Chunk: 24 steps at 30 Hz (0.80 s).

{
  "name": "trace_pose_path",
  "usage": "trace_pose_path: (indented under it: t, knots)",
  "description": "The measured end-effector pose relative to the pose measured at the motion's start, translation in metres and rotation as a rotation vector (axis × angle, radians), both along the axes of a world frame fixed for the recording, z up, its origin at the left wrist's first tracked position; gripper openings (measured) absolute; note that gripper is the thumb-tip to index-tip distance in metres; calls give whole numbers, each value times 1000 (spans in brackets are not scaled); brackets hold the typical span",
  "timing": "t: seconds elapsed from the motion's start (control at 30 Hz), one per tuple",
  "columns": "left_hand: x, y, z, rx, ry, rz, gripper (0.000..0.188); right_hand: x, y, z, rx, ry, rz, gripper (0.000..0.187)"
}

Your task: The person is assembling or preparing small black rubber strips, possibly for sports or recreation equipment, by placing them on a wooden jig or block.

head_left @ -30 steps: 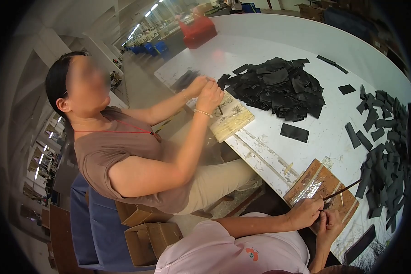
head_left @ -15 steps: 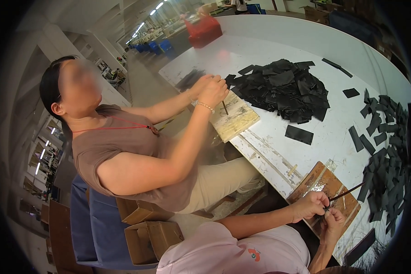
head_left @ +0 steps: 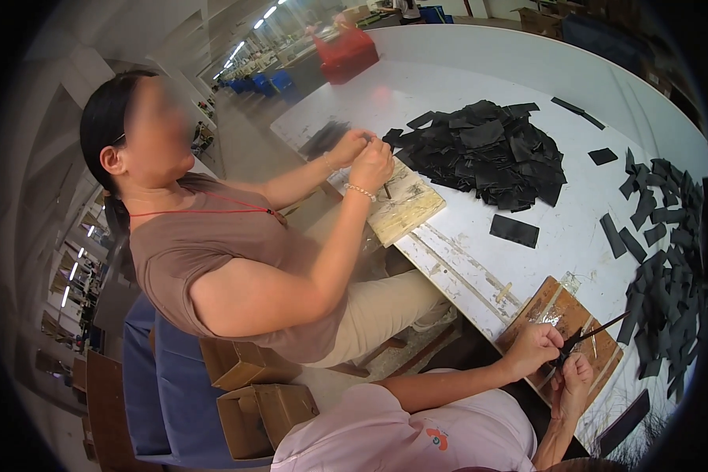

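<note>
Above a brown wooden board [head_left: 549,300] at the table's near edge, both my hands are closed on one small black fabric piece [head_left: 568,346]. My left hand [head_left: 533,348] pinches its left side with thumb and fingertips. From below, my right hand [head_left: 574,379] grips its lower side, partly covering it. A thin dark rod [head_left: 606,324] slants from the piece toward the upper right; whether it touches the fabric I cannot tell. Right of the board lies a heap of black fabric strips [head_left: 654,307]. A flat dark piece [head_left: 625,423] lies near my right forearm.
At my left a co-worker [head_left: 244,267] sits with both hands over a pale wooden block [head_left: 413,211]. Beyond it is a big pile of black fabric pieces [head_left: 488,153]. A red bag [head_left: 346,57] stands at the far corner; cardboard boxes [head_left: 263,417] are beside the seats.
My left hand has shifted slightly left from the right one, and more of the black piece shows between them. The co-worker's head and torso have moved a little to the right.
</note>
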<state>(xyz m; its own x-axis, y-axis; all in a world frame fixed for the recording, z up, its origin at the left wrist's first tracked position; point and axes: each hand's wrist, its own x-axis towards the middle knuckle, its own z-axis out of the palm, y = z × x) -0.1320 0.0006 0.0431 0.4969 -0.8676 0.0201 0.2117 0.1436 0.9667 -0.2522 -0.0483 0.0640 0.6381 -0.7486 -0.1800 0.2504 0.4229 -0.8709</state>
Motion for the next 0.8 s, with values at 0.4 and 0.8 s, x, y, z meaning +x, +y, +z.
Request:
trace_pose_path:
  t: [0.4, 0.8]
  knots:
    - [16, 13, 58, -136, 1041, -880, 30, -5, 2, 6, -49, -154, 6, 24]
    - [-16, 7, 58, -94, -246, -38, 18, -3, -3, 21, -645, 156, -263, 21]
